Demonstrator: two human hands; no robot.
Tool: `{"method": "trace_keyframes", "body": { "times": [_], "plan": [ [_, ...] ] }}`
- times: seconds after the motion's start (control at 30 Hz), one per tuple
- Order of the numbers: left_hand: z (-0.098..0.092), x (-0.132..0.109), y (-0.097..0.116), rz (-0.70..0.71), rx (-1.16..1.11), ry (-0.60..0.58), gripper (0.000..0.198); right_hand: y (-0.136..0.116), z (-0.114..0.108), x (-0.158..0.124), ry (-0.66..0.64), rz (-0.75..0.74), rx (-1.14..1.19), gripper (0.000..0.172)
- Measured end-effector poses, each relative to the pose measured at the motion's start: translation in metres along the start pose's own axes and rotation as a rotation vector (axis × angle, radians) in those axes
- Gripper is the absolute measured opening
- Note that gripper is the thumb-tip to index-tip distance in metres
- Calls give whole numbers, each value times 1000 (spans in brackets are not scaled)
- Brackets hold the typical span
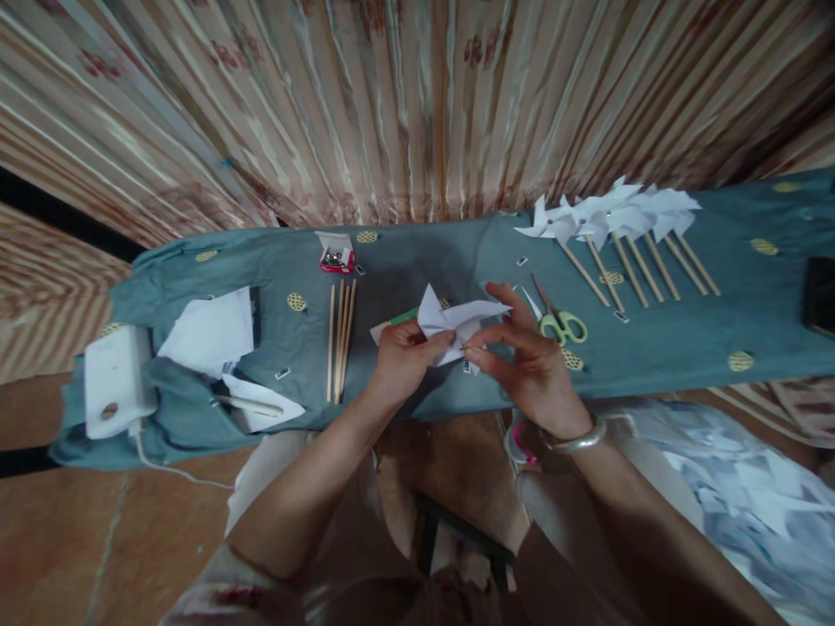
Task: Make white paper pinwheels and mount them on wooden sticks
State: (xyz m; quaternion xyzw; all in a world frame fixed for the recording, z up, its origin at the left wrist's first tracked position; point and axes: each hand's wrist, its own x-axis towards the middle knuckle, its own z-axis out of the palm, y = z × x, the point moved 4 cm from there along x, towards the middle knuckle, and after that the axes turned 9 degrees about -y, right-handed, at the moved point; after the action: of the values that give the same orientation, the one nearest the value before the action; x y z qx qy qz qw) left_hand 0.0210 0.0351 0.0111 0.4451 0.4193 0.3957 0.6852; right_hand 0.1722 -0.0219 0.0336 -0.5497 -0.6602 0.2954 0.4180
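A white paper pinwheel [466,315], folded into blades and without a stick, is held up over the middle of the table. My left hand [403,361] grips it from the left, thumb pressed on its front. At its lower right, the thumb and index finger of my right hand [531,369] pinch together against the paper, on something too small to make out. Just right of that hand lie scissors [562,325] with pale green handles. Partly hidden behind my left hand is a green and tan flat piece [396,324].
Several finished pinwheels on sticks [606,222] lie at the back right. Left of my hands are loose wooden sticks [341,343] and a small red box [337,254] of metal pins. Further left sit white paper sheets [212,330] and a white corded device [117,382].
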Motion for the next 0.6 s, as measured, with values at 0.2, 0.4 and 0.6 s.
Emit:
{"method": "trace_keyframes", "body": {
  "times": [0.2, 0.4, 0.6],
  "plan": [
    [3, -4, 2, 2, 5, -23, 6, 3, -1, 1, 3, 1, -14, 10],
    [2, -5, 2, 16, 5, -43, 8, 1, -1, 3, -7, 5, -16, 10],
    [0, -4, 0, 41, 17, -75, 13, 1, -2, 4, -17, 5, -8, 12]
  ]
}}
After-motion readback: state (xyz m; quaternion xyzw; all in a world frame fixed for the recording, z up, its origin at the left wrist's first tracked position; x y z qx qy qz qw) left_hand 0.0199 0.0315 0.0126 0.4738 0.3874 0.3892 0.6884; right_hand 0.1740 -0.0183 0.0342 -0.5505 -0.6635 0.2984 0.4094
